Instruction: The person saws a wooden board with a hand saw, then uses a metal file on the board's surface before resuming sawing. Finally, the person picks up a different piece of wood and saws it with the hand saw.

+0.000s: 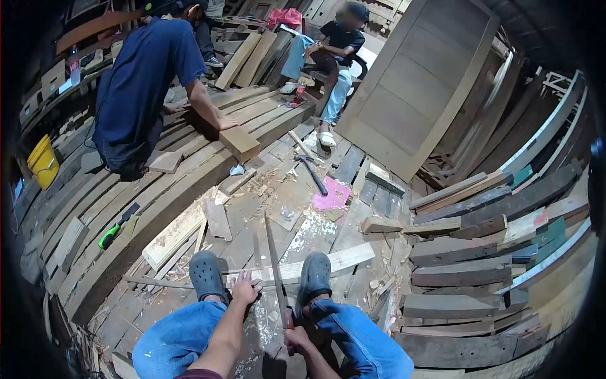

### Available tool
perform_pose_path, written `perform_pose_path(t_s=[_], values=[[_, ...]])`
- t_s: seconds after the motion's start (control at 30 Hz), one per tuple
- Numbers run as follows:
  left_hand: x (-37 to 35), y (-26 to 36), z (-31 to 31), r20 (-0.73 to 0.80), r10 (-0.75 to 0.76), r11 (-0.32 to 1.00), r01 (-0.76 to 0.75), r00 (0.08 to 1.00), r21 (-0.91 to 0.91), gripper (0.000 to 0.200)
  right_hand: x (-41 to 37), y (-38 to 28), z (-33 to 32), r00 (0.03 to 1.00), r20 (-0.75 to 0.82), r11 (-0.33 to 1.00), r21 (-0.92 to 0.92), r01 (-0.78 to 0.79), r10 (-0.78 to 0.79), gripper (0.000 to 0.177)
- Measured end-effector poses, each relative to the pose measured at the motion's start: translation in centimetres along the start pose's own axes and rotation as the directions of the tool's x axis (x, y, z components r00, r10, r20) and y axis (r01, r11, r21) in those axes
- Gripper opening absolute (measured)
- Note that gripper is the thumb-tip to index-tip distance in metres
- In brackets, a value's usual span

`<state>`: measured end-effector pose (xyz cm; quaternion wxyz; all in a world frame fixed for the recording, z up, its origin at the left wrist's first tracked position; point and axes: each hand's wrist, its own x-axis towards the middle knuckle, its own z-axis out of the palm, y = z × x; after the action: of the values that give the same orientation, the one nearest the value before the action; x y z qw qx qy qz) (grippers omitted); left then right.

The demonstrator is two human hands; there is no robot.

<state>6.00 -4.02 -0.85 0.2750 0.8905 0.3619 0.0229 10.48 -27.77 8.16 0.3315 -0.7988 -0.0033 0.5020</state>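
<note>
My right hand (297, 339) is closed around the handle of a handsaw (276, 265), whose long blade points away from me. The blade crosses a pale wooden board (344, 259) that lies on the floor under my shoes. My left hand (245, 287) rests at the near edge of this board, left of the blade, with its fingers spread. One grey clog (206, 275) stands on each side of the hands, the right clog (314, 276) close to the saw.
A hammer (314, 177) lies on the floor beside a pink sheet (332, 194). Stacked timber (461, 271) lines the right side. At left, a person in a dark blue shirt (142, 88) leans over long beams. Another person (338, 50) sits near a large door panel (420, 82).
</note>
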Motion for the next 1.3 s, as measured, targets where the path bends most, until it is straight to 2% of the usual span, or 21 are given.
perform_pose_path(t_s=[0.1,0.2,0.23,0.33,0.47,0.5,0.6,0.73,0.8,0.9,0.93,0.97,1.0,1.03,1.07,1.1,1.17,1.2,1.23,1.3], values=[[-0.1,-0.1,0.0,-0.018,0.018,1.0,-0.018,1.0,0.01,0.031,2.5,2.3,0.4,0.999,0.033,0.997,0.073,0.038,-0.041,0.033],[-0.1,0.0,0.0,-0.012,0.012,0.999,-0.011,1.0,0.036,0.031,2.5,2.1,-0.4,0.992,0.102,0.997,-0.01,0.072,-0.071,0.04],[-0.2,0.1,-0.1,-0.01,0.014,0.999,-0.013,1.0,0.048,0.032,3.6,3.1,0.2,0.964,0.208,0.967,0.225,0.121,-0.169,0.039],[-0.1,-0.1,0.1,-0.006,0.022,0.998,-0.021,1.0,0.063,0.033,3.1,3.1,0.3,0.941,0.259,0.925,0.362,0.116,-0.219,0.033],[0.0,-0.3,0.3,0.009,0.027,0.998,-0.028,1.0,0.057,0.032,3.0,3.1,0.7,0.933,0.293,0.883,0.467,0.053,-0.21,0.033],[0.1,-0.3,0.3,0.024,0.01,0.998,-0.012,1.0,0.065,0.033,0.4,0.9,0.5,0.956,0.245,0.914,0.402,0.052,-0.163,0.033],[-0.2,-0.1,-0.1,0.01,0.018,0.999,-0.018,1.0,0.03,0.034,0.6,0.9,0.6,0.943,0.289,0.873,0.488,0.003,-0.165,0.033],[-0.3,0.0,-0.1,-0.019,0.027,0.999,-0.026,0.999,0.03,0.034,2.8,2.9,1.1,0.995,0.089,0.996,0.088,0.03,-0.038,0.028],[-0.2,0.0,-0.1,-0.045,0.041,0.999,-0.039,0.998,0.035,0.033,3.5,3.1,1.2,0.995,-0.055,0.986,-0.147,0.078,-0.087,0.032],[-0.3,0.0,0.0,-0.04,0.021,1.0,-0.021,0.999,-0.004,0.033,5.3,4.5,1.8,0.955,-0.176,0.922,-0.348,0.168,-0.24,0.043],[-0.1,0.0,0.2,-0.037,0.013,1.0,-0.013,0.999,0.002,0.036,4.8,4.1,1.3,0.967,-0.121,0.933,-0.314,0.177,-0.224,0.042],[-0.1,0.1,-0.2,-0.042,-0.012,0.997,0.008,0.999,-0.08,0.038,2.7,2.7,1.2,0.977,-0.121,0.972,-0.179,0.152,-0.175,0.041],[-0.3,0.2,-0.4,-0.028,-0.02,0.999,0.018,0.999,-0.051,0.04,1.6,1.3,1.2,0.956,-0.174,0.952,-0.236,0.194,-0.237,0.037],[-0.3,0.4,-0.4,-0.034,-0.05,0.996,0.047,0.998,-0.07,0.04,0.1,0.0,0.8,0.951,-0.154,0.947,-0.226,0.229,-0.267,0.032],[0.0,-0.1,0.1,-0.023,0.022,0.999,-0.022,1.0,-0.036,0.041,0.5,0.7,1.0,0.977,-0.131,0.984,-0.088,0.155,-0.166,0.029],[-0.1,0.2,-0.5,0.027,-0.011,1.0,0.011,1.0,-0.016,0.039,1.5,1.6,0.8,0.965,-0.079,0.965,-0.109,0.24,-0.249,0.027],[0.1,-0.3,0.4,-0.002,-0.005,1.0,0.005,1.0,-0.002,0.036,1.4,1.2,0.5,0.995,0.012,0.994,-0.038,0.103,-0.102,0.018],[0.3,-0.2,0.4,-0.005,0.006,1.0,-0.006,1.0,-0.007,0.034,3.0,2.8,0.8,0.988,-0.024,0.988,0.037,0.153,-0.152,0.017],[0.4,-0.1,0.2,-0.009,0.002,1.0,-0.002,1.0,0.007,0.033,1.4,1.1,0.6,0.996,0.021,0.99,0.118,0.082,-0.085,0.022],[0.1,0.3,-0.4,-0.02,-0.002,1.0,0.003,1.0,0.031,0.031,1.3,0.9,0.2,0.995,0.057,0.992,0.099,0.078,-0.084,0.02]])
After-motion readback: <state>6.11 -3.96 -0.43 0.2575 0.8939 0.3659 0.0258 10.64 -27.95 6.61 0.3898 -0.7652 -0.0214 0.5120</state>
